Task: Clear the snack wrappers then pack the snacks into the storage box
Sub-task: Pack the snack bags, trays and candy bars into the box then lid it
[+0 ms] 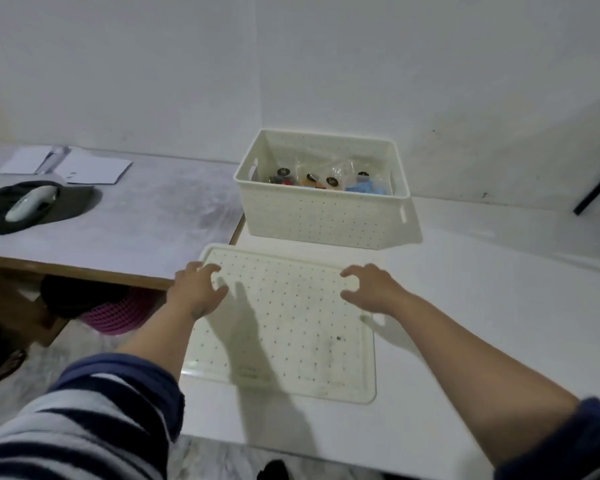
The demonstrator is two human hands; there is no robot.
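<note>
Both hands hover over the lid [284,327], left hand [196,289] and right hand [368,289] loosely curled, gripping nothing. Snacks [326,181] sit packed in the storage box [323,216] at twelve o'clock, likely awaiting closure.

Box [321,216]: cream, dotted with small dark holes in rows. Lid [284,327]: same cream, same dotted grid, a few dark smudges. Packets [326,181] in box: clear, contents red, orange, blue, each with a black round label. Sleeves [94,420]: navy and white stripes. Table [499,306]: white. Desk [136,216]: mottled grey top, brown edge. Pad [32,206]: black. Basket [118,313]: pink mesh.
</note>
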